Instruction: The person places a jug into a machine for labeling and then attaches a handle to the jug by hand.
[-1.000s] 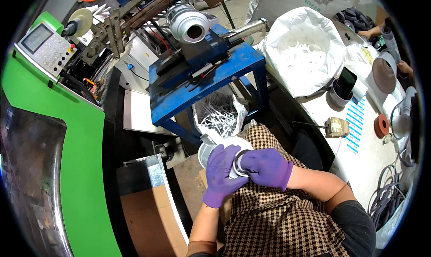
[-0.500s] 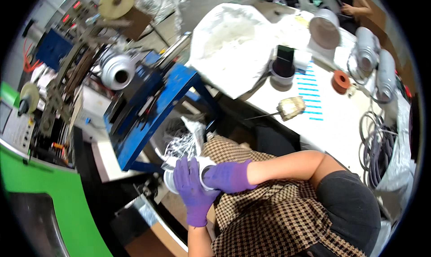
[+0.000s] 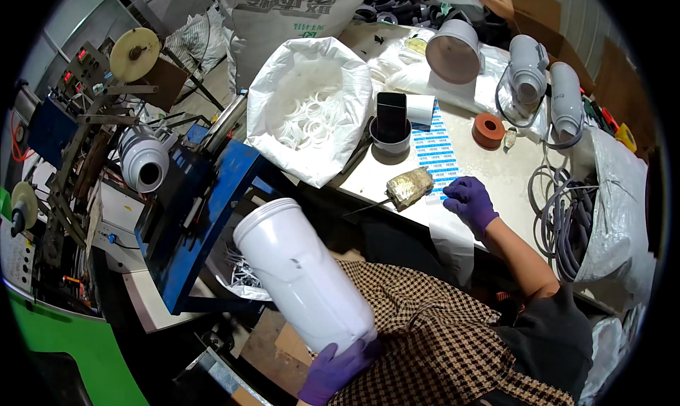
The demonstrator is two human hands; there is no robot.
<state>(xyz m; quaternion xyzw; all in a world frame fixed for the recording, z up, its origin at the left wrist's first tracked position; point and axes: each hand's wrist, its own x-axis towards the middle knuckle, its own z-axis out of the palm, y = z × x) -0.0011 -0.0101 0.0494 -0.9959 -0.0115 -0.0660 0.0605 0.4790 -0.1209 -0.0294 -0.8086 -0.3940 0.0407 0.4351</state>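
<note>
A large white plastic canister point(image 3: 304, 278) lies tilted across my lap, its ribbed collar toward the upper left. At its lower end my left hand point(image 3: 336, 370), in a purple glove, grips the bottom, with part of the fingers hidden beneath. My right hand point(image 3: 471, 202), gloved too, is over the table at the right edge of a strip of blue-and-white labels point(image 3: 435, 151). Its fingers are curled and pressed together; what is between them, if anything, cannot be made out. Left of the strip sits a tape-wrapped block with a thin rod point(image 3: 411, 188).
An open white sack of white rings point(image 3: 312, 115) stands beyond the canister. A grey cup holding a phone point(image 3: 391, 126), a brown tape roll point(image 3: 489, 131) and grey canisters point(image 3: 528, 69) occupy the table. Left is a blue machine stand point(image 3: 212, 222). Another person's arm point(image 3: 499, 1) shows far off.
My hands, together on a white part at my lap before, are now apart. The right one has moved to the label strip; the left holds the canister, now in full view. The view has shifted.
</note>
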